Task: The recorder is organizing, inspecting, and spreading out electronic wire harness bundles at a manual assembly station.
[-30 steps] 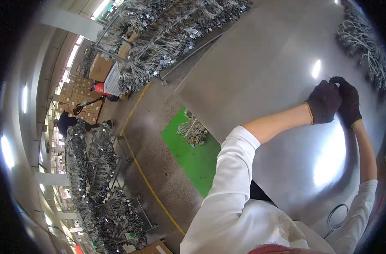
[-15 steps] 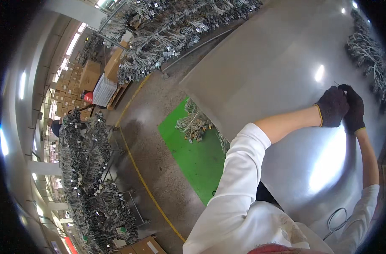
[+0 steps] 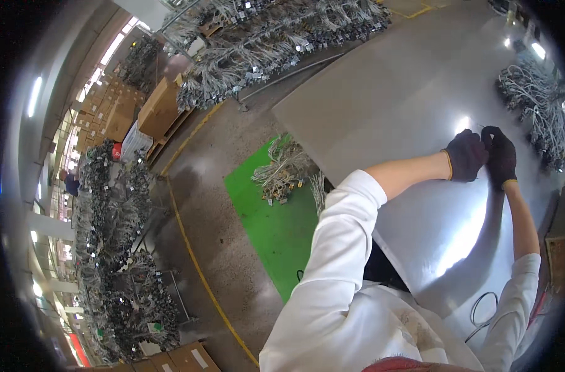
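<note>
Over the metal-topped table (image 3: 381, 93) my two hands meet, both in dark knit gloves. The fingers of my left hand (image 3: 466, 156) are closed, with the fingertips close to those of the other hand. Beside it my right hand (image 3: 500, 158) is curled in a pinch, its index finger bent toward the left. A thin dark bit shows between the fingertips, too small to name; the gloves hide the rest. On the tabletop near my right forearm lies a loop of thin dark cable (image 3: 474, 316).
A heap of grey cables (image 3: 533, 108) lies at the table's far right. Cable bundles (image 3: 285, 167) sit over a green mat (image 3: 258, 217) left of the table. Racks thick with cables (image 3: 109, 248) stand at left and back (image 3: 264, 49). Cardboard boxes (image 3: 158, 111) are stacked behind; a person (image 3: 70, 183) is far left.
The whole view has shifted slightly, bringing more of the cable heap at right into sight. Both hands stay together, now a little farther left and lower in the picture.
</note>
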The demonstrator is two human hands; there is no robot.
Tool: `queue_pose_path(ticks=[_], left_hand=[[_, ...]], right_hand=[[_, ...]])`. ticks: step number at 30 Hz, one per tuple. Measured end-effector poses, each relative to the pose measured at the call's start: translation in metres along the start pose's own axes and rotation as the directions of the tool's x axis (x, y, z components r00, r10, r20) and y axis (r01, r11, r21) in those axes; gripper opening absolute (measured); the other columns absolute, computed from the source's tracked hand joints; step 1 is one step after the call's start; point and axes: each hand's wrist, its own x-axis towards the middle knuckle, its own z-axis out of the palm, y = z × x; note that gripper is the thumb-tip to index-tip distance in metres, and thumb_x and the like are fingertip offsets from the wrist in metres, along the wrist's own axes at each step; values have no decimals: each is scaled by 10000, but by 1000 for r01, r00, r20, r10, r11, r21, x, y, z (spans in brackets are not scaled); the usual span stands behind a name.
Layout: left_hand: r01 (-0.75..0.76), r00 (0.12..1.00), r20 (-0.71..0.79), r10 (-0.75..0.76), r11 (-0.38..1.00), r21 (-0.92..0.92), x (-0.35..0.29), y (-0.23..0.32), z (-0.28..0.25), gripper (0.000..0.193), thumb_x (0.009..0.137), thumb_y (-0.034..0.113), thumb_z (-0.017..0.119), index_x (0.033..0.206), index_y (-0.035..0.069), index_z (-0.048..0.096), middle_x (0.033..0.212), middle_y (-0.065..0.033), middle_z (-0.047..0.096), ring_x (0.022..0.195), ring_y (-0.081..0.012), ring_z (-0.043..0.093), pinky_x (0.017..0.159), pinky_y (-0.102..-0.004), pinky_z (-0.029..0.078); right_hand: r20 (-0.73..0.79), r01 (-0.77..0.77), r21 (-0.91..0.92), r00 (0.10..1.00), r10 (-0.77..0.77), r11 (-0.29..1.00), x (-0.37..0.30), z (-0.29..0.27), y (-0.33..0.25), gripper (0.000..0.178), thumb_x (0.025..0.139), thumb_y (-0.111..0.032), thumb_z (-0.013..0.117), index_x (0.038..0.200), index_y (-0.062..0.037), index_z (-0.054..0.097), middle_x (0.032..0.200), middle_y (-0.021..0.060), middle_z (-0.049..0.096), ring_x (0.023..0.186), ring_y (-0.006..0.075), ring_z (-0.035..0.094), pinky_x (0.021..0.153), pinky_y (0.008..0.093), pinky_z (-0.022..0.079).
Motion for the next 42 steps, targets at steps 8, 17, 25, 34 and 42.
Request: queue_pose_path(ticks=[8, 17, 25, 34, 42], left_hand=[[48, 971, 226, -77, 990, 130, -147, -19, -111, 220, 748, 264, 731, 899, 108, 761, 934, -141, 744, 967, -358, 725, 895, -515, 567], [422, 901, -106, -421, 792, 441, -393, -100, -214, 155, 850, 160, 703, 983, 96, 750, 908, -168, 708, 929, -414, 692, 865, -543, 549], [659, 548, 410, -730, 678, 327, -691, -72, -17, 494, 953, 345, 706, 1334, 33, 746, 1388, -222, 740, 1283, -424, 688, 1130, -519, 534], [983, -170, 635, -754, -178, 52, -722, 53, 132, 857, 1109, 577, 597, 1709, -2, 400, 1775, -209, 429, 1654, -349, 386, 1347, -455, 341], [942, 304, 507, -807, 334, -35, -724, 30, 174, 655, 1086, 465, 580, 1513, -31, 613, 1414, -340, 699, 1311, -486, 681, 1122, -513, 561]], right_hand=[[-32, -57, -167, 998, 53, 984, -3, 1, 0, 322, 1096, -375, 613, 1254, -135, 758, 1097, 251, 795, 1037, 490, 758, 901, 570, 592], [-46, -81, -218, 996, 73, 973, -27, 9, 1, 350, 1064, -396, 633, 1300, -161, 738, 1192, 205, 798, 1115, 466, 744, 980, 559, 583], [132, 310, -551, 949, -286, 774, -57, 12, -47, 331, 1120, -350, 604, 1307, -128, 763, 1211, 178, 798, 1126, 428, 746, 987, 527, 593], [209, 502, -263, 863, -460, 824, -70, 44, -138, 235, 1036, -187, 746, 1250, -124, 819, 1164, 147, 822, 1024, 390, 778, 903, 488, 630], [202, 495, 0, 851, -485, 869, -35, 85, -184, 234, 983, -111, 767, 1213, -103, 812, 1101, 142, 829, 898, 360, 787, 796, 451, 639]])
